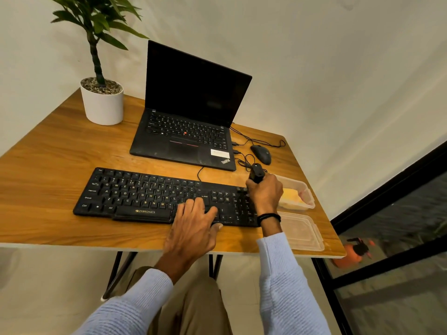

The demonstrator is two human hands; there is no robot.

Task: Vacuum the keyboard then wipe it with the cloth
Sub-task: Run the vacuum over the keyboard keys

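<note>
Wooden bench (60,151) carries everything. Open laptop (193,112), screen dark, sits toward the far edge; potted plant (102,102) at the far left corner. Black keyboard (135,194) lies along the near edge, in front of the laptop. Clear container (306,189) with yellow cloth (291,197) inside sits by the right edge, its lid (302,232) just nearer, at the near right corner. Mouse (261,154) right of the laptop. Left hand (196,223) flat on the keyboard's right-centre keys, fingers (191,205) spread apart. Right hand (264,194) fingers clamped on small black vacuum (256,172), nozzle on the keyboard's far right end.
</note>
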